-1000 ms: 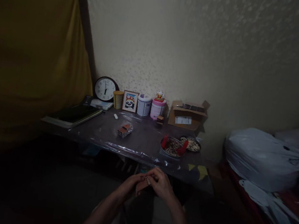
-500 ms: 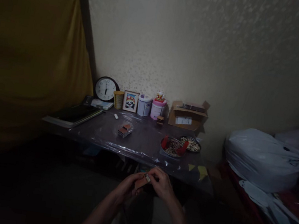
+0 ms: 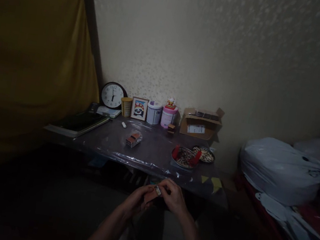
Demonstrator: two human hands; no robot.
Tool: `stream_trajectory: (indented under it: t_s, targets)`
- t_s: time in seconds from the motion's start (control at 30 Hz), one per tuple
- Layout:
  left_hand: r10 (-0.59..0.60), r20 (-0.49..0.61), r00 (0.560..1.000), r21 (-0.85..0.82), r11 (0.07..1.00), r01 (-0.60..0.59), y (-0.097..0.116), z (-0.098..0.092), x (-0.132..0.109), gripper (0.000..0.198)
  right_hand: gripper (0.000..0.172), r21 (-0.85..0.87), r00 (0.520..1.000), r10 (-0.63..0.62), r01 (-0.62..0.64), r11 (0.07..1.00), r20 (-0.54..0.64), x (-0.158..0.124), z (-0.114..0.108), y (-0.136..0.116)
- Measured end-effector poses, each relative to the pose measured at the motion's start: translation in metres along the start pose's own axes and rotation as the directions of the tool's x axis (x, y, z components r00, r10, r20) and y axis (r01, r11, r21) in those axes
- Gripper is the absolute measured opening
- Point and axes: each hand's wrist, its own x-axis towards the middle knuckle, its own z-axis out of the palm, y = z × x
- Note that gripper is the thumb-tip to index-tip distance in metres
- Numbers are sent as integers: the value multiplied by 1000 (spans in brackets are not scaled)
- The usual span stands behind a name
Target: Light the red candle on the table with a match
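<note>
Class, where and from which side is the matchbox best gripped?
Probably by opposite edges of the matchbox, from the left: it is boxy and slanted, the right hand at its pale upper-right end, the left hand holding its brown part.

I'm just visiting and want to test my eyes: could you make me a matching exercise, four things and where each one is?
1. small box
2. figurine
3. clock
4. cardboard box

A. left of the yellow cup
B. on the pink tub
C. right of the pink tub
D. in the left hand

Pairs: 1-D, 2-B, 3-A, 4-C
</note>
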Motion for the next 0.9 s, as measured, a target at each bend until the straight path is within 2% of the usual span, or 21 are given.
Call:
stream_trajectory:
  t_s: [0.17,0.9]
  targets:
    - [12,11,1000,21,1000,-12,-3,-5,2,28,13,-27,1000,-2,2,1000,15,-1,0,0]
    - [56,31,998,91,994,-59,-2,-2,0,33,14,10,1000,-16,16,1000,1,0,0,-3]
